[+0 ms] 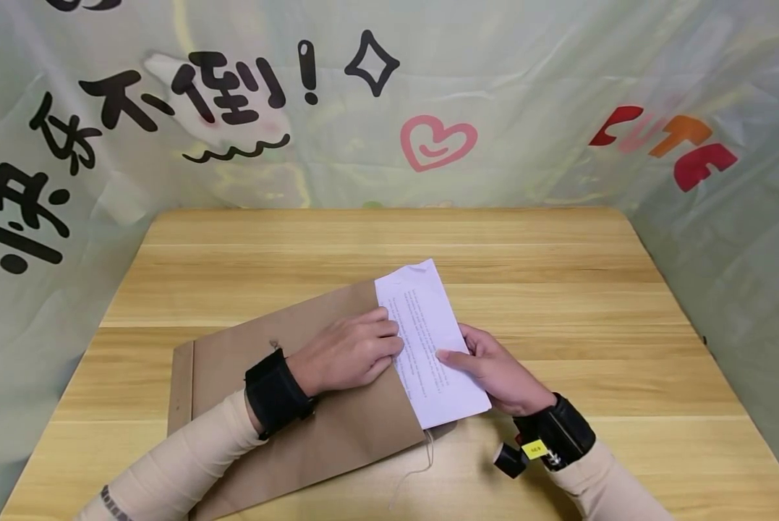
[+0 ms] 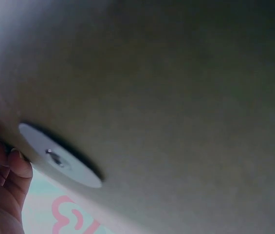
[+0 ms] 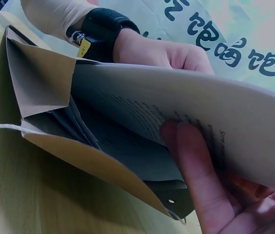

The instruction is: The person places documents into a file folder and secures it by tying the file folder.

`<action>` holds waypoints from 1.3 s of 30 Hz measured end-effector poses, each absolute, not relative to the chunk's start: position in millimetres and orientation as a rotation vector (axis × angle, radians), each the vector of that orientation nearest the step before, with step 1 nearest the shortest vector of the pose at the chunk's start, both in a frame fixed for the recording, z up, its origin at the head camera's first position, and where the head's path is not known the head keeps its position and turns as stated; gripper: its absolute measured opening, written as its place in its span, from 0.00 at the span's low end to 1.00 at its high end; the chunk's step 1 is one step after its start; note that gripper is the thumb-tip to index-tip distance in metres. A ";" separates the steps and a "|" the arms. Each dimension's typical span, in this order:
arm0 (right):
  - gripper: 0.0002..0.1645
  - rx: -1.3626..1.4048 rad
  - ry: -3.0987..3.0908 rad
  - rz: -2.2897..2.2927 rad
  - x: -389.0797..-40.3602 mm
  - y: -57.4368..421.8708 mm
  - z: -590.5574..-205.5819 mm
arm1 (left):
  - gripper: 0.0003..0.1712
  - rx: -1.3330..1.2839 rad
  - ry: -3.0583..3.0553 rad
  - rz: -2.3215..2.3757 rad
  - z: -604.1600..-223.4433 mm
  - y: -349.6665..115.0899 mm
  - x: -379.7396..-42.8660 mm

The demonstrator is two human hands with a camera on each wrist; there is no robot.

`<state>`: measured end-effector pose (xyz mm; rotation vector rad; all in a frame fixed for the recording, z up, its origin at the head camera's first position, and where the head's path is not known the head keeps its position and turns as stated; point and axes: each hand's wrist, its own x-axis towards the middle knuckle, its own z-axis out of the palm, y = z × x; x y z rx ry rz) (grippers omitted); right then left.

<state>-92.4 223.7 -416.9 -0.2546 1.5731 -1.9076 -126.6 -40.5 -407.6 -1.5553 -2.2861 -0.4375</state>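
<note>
A brown paper file envelope (image 1: 356, 420) lies slanted on the table, its mouth toward the right. Printed white paper (image 1: 422, 340) sticks partway out of that mouth. My left hand (image 1: 353, 351) rests across the envelope and grips the upper edge of its mouth with curled fingers. My right hand (image 1: 503, 369) pinches the paper's right edge, thumb on top and fingers underneath. From the right wrist, the envelope's mouth (image 3: 93, 156) gapes, with more sheets (image 3: 142, 161) inside below the held paper. A white string-tie disc (image 2: 59, 156) shows on the envelope in the left wrist view.
Thin white string (image 1: 428, 456) trails from the envelope's mouth onto the wooden table (image 1: 623, 304). Behind stands a pale printed cloth (image 1: 526, 108), which also hangs along both sides. Black bands circle both wrists; a small black camera (image 1: 510, 460) hangs by the right one.
</note>
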 end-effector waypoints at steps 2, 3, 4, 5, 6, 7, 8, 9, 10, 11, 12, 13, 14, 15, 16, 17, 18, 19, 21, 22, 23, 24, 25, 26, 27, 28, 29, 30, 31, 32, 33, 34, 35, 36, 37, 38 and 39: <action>0.32 -0.253 1.571 -1.909 -92.3 222.9 -417.3 | 0.08 -1.556 -2.289 -0.436 -407.5 -40.1 -126.6; 0.32 -0.251 1.571 -1.910 -92.2 222.3 -417.4 | 0.08 -1.556 -2.292 -0.438 -407.5 -39.9 -126.6; 0.32 -0.249 1.571 -1.912 -92.0 221.7 -417.4 | 0.08 -1.555 -2.297 -0.442 -407.6 -39.5 -126.7; 0.32 -0.247 1.572 -1.913 -91.9 220.9 -417.4 | 0.08 -1.552 -2.302 -0.447 -407.6 -39.3 -126.7; 0.32 -0.246 1.573 -1.913 -91.8 220.2 -417.3 | 0.08 -1.549 -2.308 -0.456 -407.6 -39.0 -126.7; 0.32 -0.247 1.574 -1.914 -91.7 219.5 -417.3 | 0.09 -1.546 -2.314 -0.466 -407.7 -38.8 -126.7; 0.32 -0.246 1.573 -1.912 -91.6 218.8 -417.3 | 0.09 -1.543 -2.318 -0.473 -407.7 -38.5 -126.8; 0.31 -0.246 1.572 -1.912 -91.6 218.0 -417.2 | 0.09 -1.540 -2.320 -0.476 -407.8 -38.3 -126.8; 0.31 -0.247 1.574 -1.911 -91.5 217.3 -417.0 | 0.09 -1.537 -2.320 -0.479 -407.9 -38.2 -126.8; 0.31 -0.247 1.574 -1.910 -91.5 216.6 -416.8 | 0.10 -1.535 -2.320 -0.479 -407.8 -38.0 -126.7; 0.31 -0.248 1.574 -1.909 -91.4 216.0 -416.7 | 0.10 -1.532 -2.321 -0.478 -407.7 -37.8 -126.7; 0.31 -0.248 1.575 -1.908 -91.3 215.3 -416.5 | 0.10 -1.531 -2.321 -0.478 -407.5 -37.6 -126.6; 0.31 -0.248 1.577 -1.906 -91.2 214.6 -416.6 | 0.10 -1.529 -2.320 -0.475 -407.4 -37.3 -126.6; 0.31 -0.250 1.582 -1.904 -91.1 214.1 -416.7 | 0.10 -1.528 -2.321 -0.473 -407.0 -37.1 -126.5; 0.32 -0.251 1.587 -1.902 -91.1 213.6 -416.9 | 0.10 -1.528 -2.323 -0.472 -406.7 -36.8 -126.5; 0.32 -0.251 1.590 -1.899 -91.0 213.0 -417.1 | 0.10 -1.526 -2.325 -0.469 -406.3 -36.7 -126.5; 0.32 -0.251 1.594 -1.897 -90.9 212.4 -417.5 | 0.10 -1.526 -2.326 -0.466 -406.0 -36.5 -126.4; 0.32 -0.252 1.596 -1.894 -90.9 211.7 -417.9 | 0.10 -1.527 -2.326 -0.464 -405.8 -36.4 -126.4; 0.32 -0.253 1.599 -1.894 -90.7 210.5 -418.5 | 0.10 -1.527 -2.329 -0.459 -405.5 -36.0 -126.3; 0.32 -0.253 1.599 -1.893 -90.6 209.8 -418.8 | 0.10 -1.527 -2.331 -0.460 -405.4 -35.8 -126.3; 0.32 -0.257 1.601 -1.895 -90.5 209.2 -419.0 | 0.10 -1.526 -2.331 -0.458 -405.4 -35.6 -126.2; 0.32 -0.261 1.601 -1.896 -90.4 208.5 -419.2 | 0.10 -1.524 -2.332 -0.459 -405.5 -35.5 -126.1; 0.31 -0.265 1.604 -1.897 -90.3 207.9 -419.4 | 0.09 -1.522 -2.334 -0.461 -405.7 -35.3 -126.1; 0.31 -0.269 1.606 -1.898 -90.2 207.4 -419.6 | 0.09 -1.519 -2.336 -0.463 -405.7 -35.1 -125.9; 0.31 -0.273 1.608 -1.899 -90.1 206.9 -419.8 | 0.09 -1.515 -2.338 -0.466 -405.8 -34.9 -125.7; 0.31 -0.276 1.610 -1.900 -90.0 206.4 -419.8 | 0.09 -1.511 -2.340 -0.470 -406.0 -34.7 -125.5; 0.31 -0.279 1.613 -1.901 -89.8 205.9 -419.7 | 0.09 -1.507 -2.341 -0.470 -406.0 -34.5 -125.3; 0.31 -0.279 1.614 -1.900 -89.6 205.3 -419.5 | 0.09 -1.503 -2.341 -0.473 -406.1 -34.2 -125.2; 0.31 -0.278 1.617 -1.898 -89.4 204.8 -419.2 | 0.09 -1.500 -2.342 -0.476 -406.1 -33.9 -124.9; 0.31 -0.276 1.619 -1.897 -89.2 204.3 -418.9 | 0.09 -1.497 -2.341 -0.477 -405.9 -33.7 -124.8; 0.31 -0.275 1.623 -1.895 -89.0 203.8 -418.6 | 0.09 -1.495 -2.340 -0.478 -406.4 -33.4 -124.9; 0.30 -0.273 1.624 -1.893 -88.8 203.3 -418.4 | 0.09 -1.493 -2.336 -0.476 -406.4 -33.3 -124.8; 0.30 -0.269 1.627 -1.889 -88.6 202.8 -418.2 | 0.09 -1.492 -2.334 -0.474 -406.4 -33.2 -124.8; 0.30 -0.266 1.631 -1.886 -88.5 202.4 -418.1 | 0.09 -1.491 -2.333 -0.472 -406.5 -33.2 -124.8; 0.30 -0.263 1.633 -1.881 -88.5 202.0 -418.2 | 0.08 -1.490 -2.331 -0.469 -406.6 -33.0 -124.8; 0.30 -0.257 1.636 -1.875 -88.5 201.6 -418.3 | 0.08 -1.489 -2.329 -0.466 -406.9 -32.8 -124.9; 0.30 -0.252 1.639 -1.869 -88.5 201.2 -418.4 | 0.08 -1.487 -2.328 -0.463 -407.2 -32.7 -124.9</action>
